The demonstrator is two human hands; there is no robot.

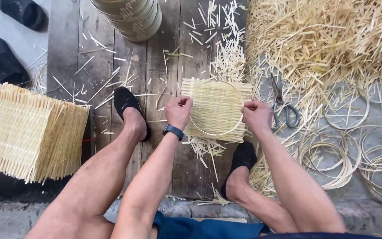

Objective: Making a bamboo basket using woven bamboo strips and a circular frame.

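Holding a woven bamboo mat flat between both hands.
Left hand and right hand pinch opposite side edges.

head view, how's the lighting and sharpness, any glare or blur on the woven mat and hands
Head view: soft, even daylight, no glare; the woven mat, left hand and right hand are sharp; only faint shadows under the legs; the straw pile is brightest, slightly washed out; mild wide-angle stretch at the edges.
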